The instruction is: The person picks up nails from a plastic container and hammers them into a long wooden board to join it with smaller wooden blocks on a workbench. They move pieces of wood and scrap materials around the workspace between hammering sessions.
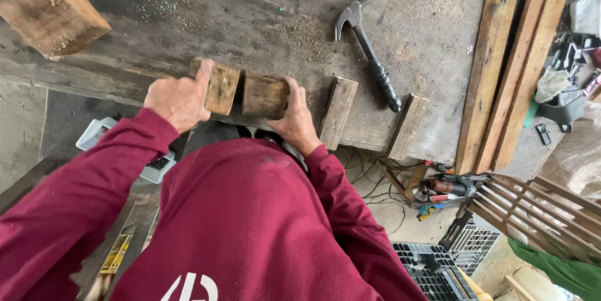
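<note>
Wooden blocks (244, 91), gripped between both hands

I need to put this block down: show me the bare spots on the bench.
Open bench lies between the big block and the hammer, dusty only. A smaller patch sits between hammer and long planks. The near edge is crowded: left hand and right hand grip two wood blocks; short boards lie beside.

packages: none clearly seen | labels: none | signs: none | screens: none
</note>
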